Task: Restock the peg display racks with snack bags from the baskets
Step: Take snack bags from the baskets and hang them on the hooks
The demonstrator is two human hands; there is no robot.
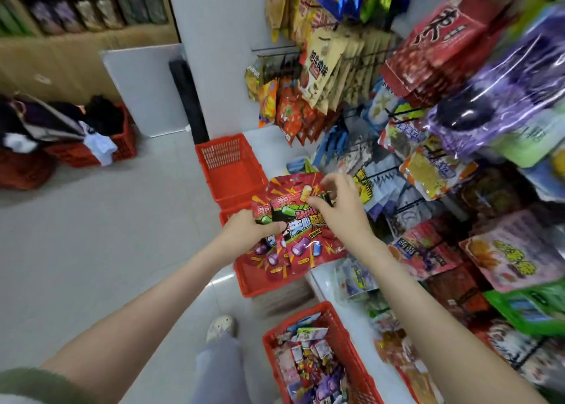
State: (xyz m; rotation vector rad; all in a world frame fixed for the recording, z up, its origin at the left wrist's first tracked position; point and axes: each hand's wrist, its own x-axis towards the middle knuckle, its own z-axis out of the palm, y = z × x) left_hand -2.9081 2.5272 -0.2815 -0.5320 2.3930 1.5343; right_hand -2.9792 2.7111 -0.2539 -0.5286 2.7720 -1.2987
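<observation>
- red glossy foil snack bags (301, 229): yellow lightning bolts, a black band with white and yellow lettering, green and purple printed sweets;
- red plastic lattice baskets (226, 155): plain red, grid-patterned walls;
- tan paper pouches (321, 64): black lettering, a red patch;
- purple shiny plastic packets (501, 97): violet, streaked with white glare;
- pink flat packet (519, 235): orange slices, yellow lettering;
- pale grey tiled floor (107, 235): plain;
- olive-green fuzzy sleeve (36, 385): plain
</observation>
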